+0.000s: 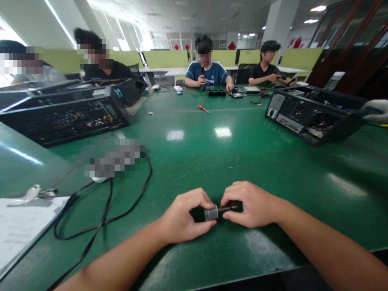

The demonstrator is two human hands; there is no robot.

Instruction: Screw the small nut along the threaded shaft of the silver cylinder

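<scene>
Near the front of the green table point(194, 161), a small grey cylindrical motor point(211, 213) lies on its side, its dark ridged shaft point(228, 208) pointing right. The thumb and index finger of my left hand point(186, 216) close around the motor body from above and below. My right hand point(250, 204) curls in from the other side, with thumb and fingertips around the shaft close to the body. How firmly the right fingertips press on it is hard to see.
A blurred-out power strip point(115, 159) with a looping black cable point(145, 190) lies left, above a clipboard point(27, 230). Open computer cases stand left point(69, 113) and right point(315, 113); a gloved hand point(376, 110) touches the right one. An orange screwdriver point(203, 108) lies farther back. Several people sit around.
</scene>
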